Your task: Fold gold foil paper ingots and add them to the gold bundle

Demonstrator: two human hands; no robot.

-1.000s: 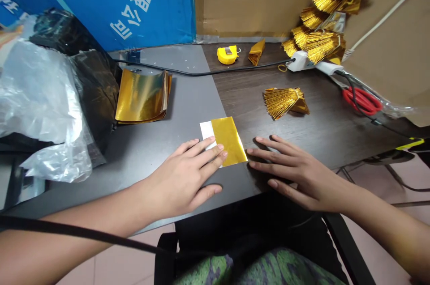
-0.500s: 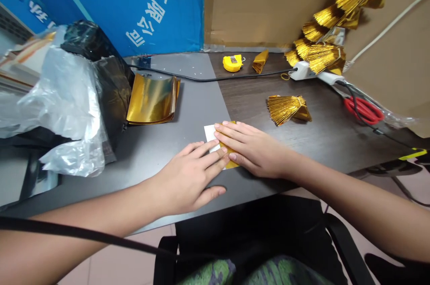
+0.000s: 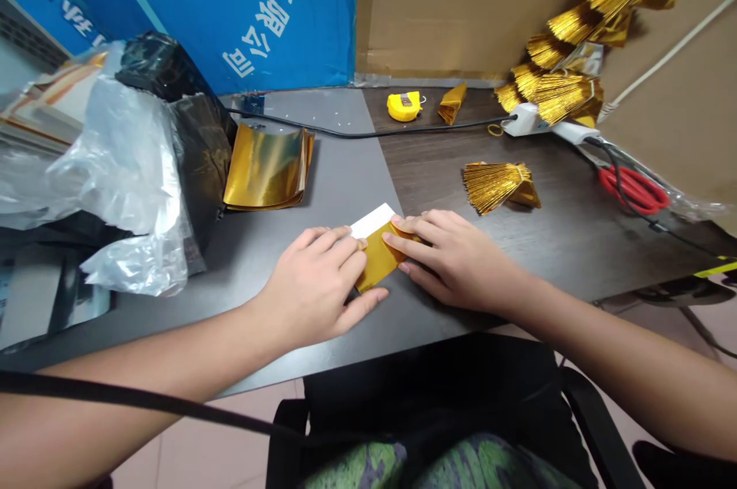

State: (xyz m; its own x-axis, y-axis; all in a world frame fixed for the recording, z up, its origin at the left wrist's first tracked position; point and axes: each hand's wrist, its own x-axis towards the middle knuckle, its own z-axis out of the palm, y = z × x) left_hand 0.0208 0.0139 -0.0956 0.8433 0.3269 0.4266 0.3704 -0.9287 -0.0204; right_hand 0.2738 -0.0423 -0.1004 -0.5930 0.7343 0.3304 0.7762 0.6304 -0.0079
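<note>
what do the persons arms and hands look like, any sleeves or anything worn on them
The left arm and right arm are bare, with no sleeves in view. The left hand and right hand have no gloves, and no rings or watch show. The nails look short and unpainted. A thin black cable crosses in front of the left arm.

A rectangle of gold foil paper (image 3: 377,262) lies skewed on the dark worktop (image 3: 414,328), a white paper strip (image 3: 373,221) showing past its far edge. The left fingers (image 3: 339,245) rest on its near side, the right fingers (image 3: 418,232) on its other side.
</note>
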